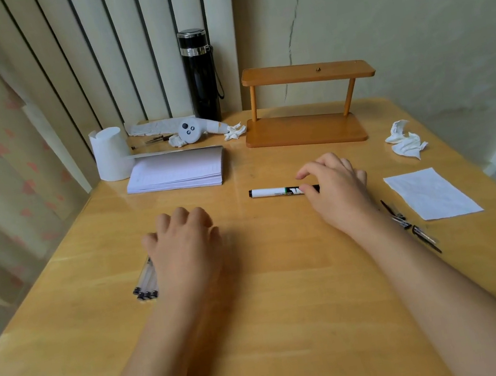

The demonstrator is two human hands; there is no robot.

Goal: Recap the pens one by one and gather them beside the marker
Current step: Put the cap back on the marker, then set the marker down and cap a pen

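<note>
My right hand [337, 191] pinches the near-right end of the whiteboard marker [276, 191] lying mid-table. My left hand [184, 247] rests curled over the clear pens [145, 280] on the left; whether its fingers grip one, I cannot tell. The loose caps [410, 224] lie far right. No pen looks capped yet, so next I need one pen and one cap brought together.

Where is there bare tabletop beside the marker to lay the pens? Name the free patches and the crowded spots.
Free: the strip between the marker and the notepad, and the broad near stretch of table between both forearms. Crowded: the back left corner around the flask, and the right side by the pen caps and paper sheet.
</note>
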